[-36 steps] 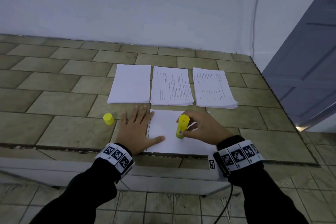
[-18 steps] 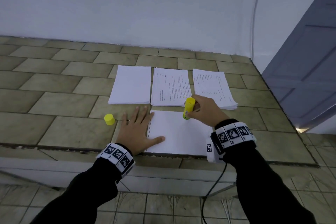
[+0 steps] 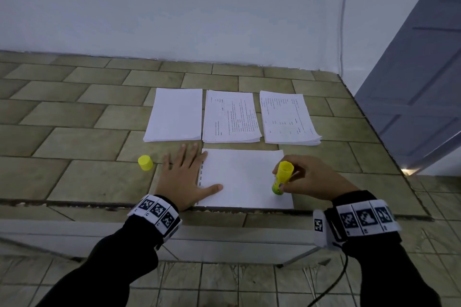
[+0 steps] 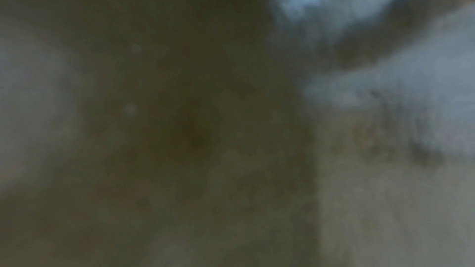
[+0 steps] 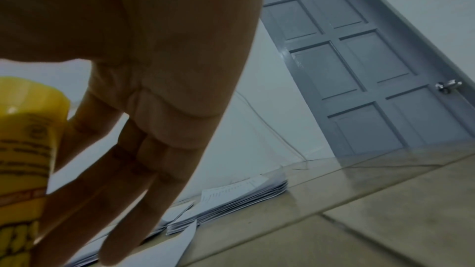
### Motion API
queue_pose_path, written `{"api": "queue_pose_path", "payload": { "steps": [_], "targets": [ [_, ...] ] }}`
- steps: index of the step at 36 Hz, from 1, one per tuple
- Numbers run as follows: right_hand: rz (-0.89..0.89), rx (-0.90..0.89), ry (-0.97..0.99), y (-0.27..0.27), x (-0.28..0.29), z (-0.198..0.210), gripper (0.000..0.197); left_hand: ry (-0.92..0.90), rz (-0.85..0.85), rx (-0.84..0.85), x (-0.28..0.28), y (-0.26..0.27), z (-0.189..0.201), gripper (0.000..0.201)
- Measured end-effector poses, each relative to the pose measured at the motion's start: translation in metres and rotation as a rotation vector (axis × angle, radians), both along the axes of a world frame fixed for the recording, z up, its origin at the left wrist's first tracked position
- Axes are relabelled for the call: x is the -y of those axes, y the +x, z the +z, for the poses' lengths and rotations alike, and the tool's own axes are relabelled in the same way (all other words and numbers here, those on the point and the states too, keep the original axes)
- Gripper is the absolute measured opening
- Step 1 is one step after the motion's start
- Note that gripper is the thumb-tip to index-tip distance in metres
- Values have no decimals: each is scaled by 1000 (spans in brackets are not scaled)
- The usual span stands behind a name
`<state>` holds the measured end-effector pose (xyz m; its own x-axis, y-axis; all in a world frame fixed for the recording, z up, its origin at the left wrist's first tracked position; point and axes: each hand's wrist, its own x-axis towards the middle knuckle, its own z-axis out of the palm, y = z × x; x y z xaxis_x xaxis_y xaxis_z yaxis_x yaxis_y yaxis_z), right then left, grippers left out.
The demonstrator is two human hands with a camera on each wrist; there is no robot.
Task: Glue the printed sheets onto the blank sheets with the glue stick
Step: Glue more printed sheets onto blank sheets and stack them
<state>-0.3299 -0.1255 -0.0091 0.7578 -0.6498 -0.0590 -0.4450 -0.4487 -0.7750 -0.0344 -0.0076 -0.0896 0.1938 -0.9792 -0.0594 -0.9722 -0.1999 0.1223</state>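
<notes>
Left hand (image 3: 184, 177) lies flat, pinning the blank sheet (image 3: 242, 177); right hand (image 3: 309, 177) grips the glue stick (image 3: 282, 178), apparently touching paper. Use light, even strokes to the edges.

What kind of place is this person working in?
Probably a plain room indoors, not a proper office: the sheets lie on a tiled ledge against a bare white wall, beside a grey panelled door.

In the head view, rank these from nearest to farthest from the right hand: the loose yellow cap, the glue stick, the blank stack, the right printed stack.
1. glue stick, held in the right hand.
2. right printed stack, straight beyond that hand.
3. blank stack, far left of the row.
4. yellow cap, left of the left hand; close to the blank stack's rank.
</notes>
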Motion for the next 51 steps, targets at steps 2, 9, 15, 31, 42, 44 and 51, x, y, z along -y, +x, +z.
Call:
{"api": "queue_pose_path", "payload": {
  "steps": [2,9,15,31,42,44,51],
  "targets": [
    [-9,-3,-25,2,4,0,26,2,-2,2,0,0,1,121],
    [-120,-29,-132,17,32,4,19,11,-6,3,1,-1,1,120],
    [-246,-80,-178,34,52,4,19,12,-8,-2,-1,-1,3,123],
    [-270,-667,-452,3,41,3,27,5,6,-12,0,1,1,121],
    [-659,-301,-290,-13,52,9,32,15,-10,24,0,0,-1,120],
    [-746,-277,-244,-15,56,9,35,9,-15,23,-1,0,0,121],
    [-823,-317,-127,-16,67,-3,39,18,-19,29,1,0,1,122]
  ]
}}
